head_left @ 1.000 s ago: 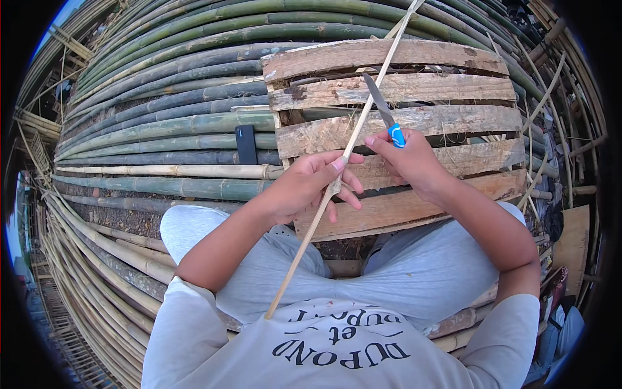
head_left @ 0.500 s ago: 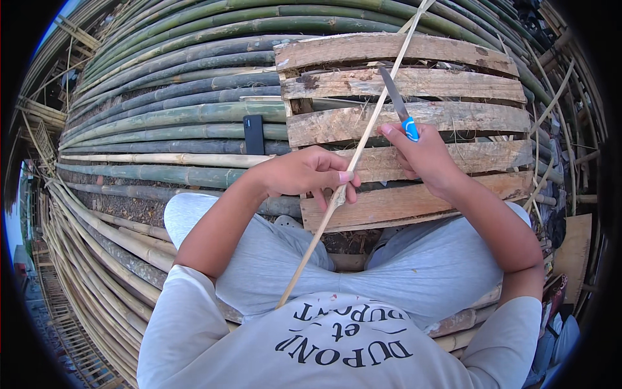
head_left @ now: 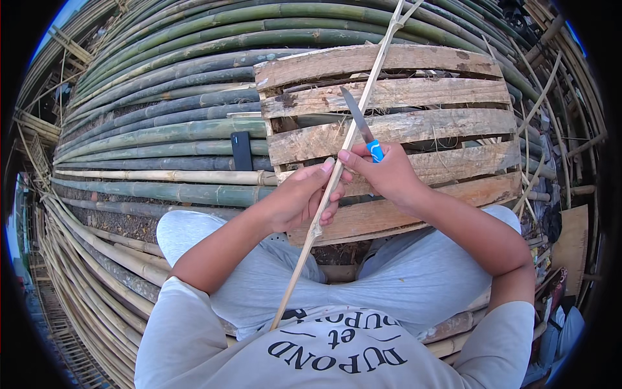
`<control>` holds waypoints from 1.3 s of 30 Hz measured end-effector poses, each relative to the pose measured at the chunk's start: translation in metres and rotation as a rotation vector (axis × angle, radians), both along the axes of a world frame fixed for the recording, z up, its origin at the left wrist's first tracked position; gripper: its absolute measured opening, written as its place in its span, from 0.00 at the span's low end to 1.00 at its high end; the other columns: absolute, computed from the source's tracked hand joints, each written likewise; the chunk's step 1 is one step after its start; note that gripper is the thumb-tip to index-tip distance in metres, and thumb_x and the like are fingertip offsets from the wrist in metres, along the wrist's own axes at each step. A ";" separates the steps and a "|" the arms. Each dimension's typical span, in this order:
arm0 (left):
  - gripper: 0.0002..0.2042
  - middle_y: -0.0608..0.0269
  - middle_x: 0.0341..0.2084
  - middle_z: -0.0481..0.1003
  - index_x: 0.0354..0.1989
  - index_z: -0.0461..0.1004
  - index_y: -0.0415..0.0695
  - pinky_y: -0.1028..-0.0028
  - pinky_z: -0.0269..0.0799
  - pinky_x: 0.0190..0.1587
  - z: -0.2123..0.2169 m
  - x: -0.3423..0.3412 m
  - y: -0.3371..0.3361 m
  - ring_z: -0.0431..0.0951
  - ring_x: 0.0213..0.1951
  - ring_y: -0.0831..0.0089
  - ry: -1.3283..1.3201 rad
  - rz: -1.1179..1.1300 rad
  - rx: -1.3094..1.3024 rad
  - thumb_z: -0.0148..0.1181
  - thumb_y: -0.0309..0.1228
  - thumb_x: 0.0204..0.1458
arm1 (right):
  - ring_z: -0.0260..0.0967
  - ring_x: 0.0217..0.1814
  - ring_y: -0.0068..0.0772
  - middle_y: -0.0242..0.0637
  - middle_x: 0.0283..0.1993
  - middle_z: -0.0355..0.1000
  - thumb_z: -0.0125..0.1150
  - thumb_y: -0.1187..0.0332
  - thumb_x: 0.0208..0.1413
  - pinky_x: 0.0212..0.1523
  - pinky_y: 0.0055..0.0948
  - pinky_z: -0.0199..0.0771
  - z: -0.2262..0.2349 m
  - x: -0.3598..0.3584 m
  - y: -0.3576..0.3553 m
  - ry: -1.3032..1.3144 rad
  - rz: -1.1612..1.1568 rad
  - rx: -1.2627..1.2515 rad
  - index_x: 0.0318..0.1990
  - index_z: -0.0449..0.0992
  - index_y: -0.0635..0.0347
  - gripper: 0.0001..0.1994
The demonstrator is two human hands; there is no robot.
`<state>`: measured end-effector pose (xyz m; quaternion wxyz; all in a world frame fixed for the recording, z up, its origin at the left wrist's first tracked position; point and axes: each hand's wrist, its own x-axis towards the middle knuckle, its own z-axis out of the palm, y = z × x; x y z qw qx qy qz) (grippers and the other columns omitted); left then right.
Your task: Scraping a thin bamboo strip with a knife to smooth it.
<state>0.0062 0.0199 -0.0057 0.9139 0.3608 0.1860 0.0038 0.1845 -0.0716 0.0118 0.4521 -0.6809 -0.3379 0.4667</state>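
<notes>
While a thin bamboo strip (head_left: 337,175) is pinched in the left hand (head_left: 299,196) over a wooden pallet (head_left: 414,97), a blue-handled knife (head_left: 363,133) is clenched in the right hand (head_left: 387,175); light, springy, splintery, it seems best gripped near the blade.

A thin bamboo strip (head_left: 343,152) is gripped by the left hand (head_left: 301,198), while a blue-handled knife (head_left: 363,129) is held against it by the right hand (head_left: 385,175), above a wooden pallet (head_left: 440,117) laid on bamboo poles (head_left: 162,123).
</notes>
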 end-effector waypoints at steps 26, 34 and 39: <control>0.19 0.72 0.08 0.56 0.31 0.60 0.48 0.80 0.54 0.10 0.017 -0.003 -0.008 0.57 0.07 0.80 0.197 0.054 0.023 0.27 0.45 0.69 | 0.70 0.23 0.52 0.45 0.20 0.69 0.51 0.59 0.65 0.25 0.45 0.67 0.013 0.013 -0.026 -0.895 0.442 0.307 0.32 0.67 0.61 0.15; 0.17 0.73 0.07 0.53 0.27 0.57 0.50 0.81 0.48 0.08 0.025 -0.003 -0.018 0.53 0.06 0.82 0.275 0.037 -0.036 0.30 0.41 0.69 | 0.70 0.19 0.45 0.40 0.19 0.68 0.60 0.60 0.58 0.18 0.40 0.67 0.001 0.009 -0.029 -1.198 0.578 0.324 0.31 0.65 0.58 0.13; 0.15 0.73 0.08 0.54 0.28 0.57 0.50 0.81 0.48 0.09 0.030 -0.004 -0.020 0.54 0.07 0.82 0.288 0.042 -0.032 0.33 0.40 0.68 | 0.70 0.17 0.38 0.36 0.17 0.67 0.59 0.53 0.58 0.17 0.36 0.68 -0.011 0.020 -0.022 -1.314 0.553 0.503 0.29 0.65 0.56 0.17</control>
